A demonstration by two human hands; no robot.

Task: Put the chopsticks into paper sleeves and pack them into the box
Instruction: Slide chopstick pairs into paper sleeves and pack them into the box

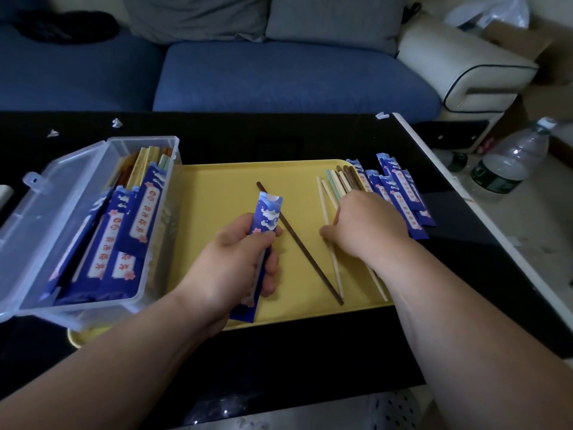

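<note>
Notably, left hand (235, 262) gripped the sleeve (268, 212); beside it right hand (369, 225) pinched one pale chopstick (336, 271), risking mismatched pairs.

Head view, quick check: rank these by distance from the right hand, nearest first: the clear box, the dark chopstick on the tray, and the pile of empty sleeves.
1. pile of empty sleeves: just right of the right hand, partly under it.
2. dark chopstick: lying on the tray, a little to the hand's left.
3. clear box: far left, at the tray's left end.
</note>
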